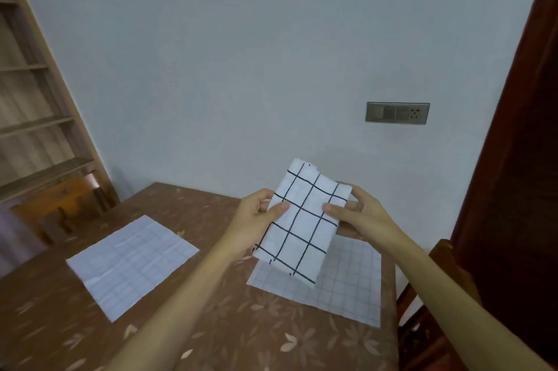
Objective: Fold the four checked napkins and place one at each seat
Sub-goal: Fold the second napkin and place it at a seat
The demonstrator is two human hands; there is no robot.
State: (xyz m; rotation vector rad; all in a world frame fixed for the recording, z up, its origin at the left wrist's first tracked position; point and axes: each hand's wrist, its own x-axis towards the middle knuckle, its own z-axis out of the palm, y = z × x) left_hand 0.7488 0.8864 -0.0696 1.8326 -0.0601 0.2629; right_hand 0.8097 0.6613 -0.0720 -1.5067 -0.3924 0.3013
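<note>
A pale blue-grey wall (pixel 241 53) stood behind a table covered with a brown cloth printed with pale leaf shapes (pixel 226 325), and above that table the work was going on in the air.

The left hand (pixel 256 216) pinched the left edge of a white cloth napkin checked with bold black lines (pixel 302 219), thumb pressed on its near face and the other fingers curled behind. The right hand (pixel 359 213) did the same on the right edge, thumb on the front, fingers tucked at the back. Held so from both sides, the napkin stood nearly upright and taut, folded to a narrow rectangle, its lower end hanging free. This looked like a grip for squaring the layers before the next fold or before setting it down.

Directly beneath it, on the right part of the table, lay a flat white sheet with a fine faint grid (pixel 347 283), and well apart on the left lay a second, similar sheet with creases (pixel 133 265). Both seemed to mark seats, so the folded napkin probably belonged on one of them. Whether these were napkins or mats could not be told.

A wooden chair back (pixel 60 198) showed at the far left, another chair (pixel 422 310) at the right edge. No other bold-checked napkin was in view.
</note>
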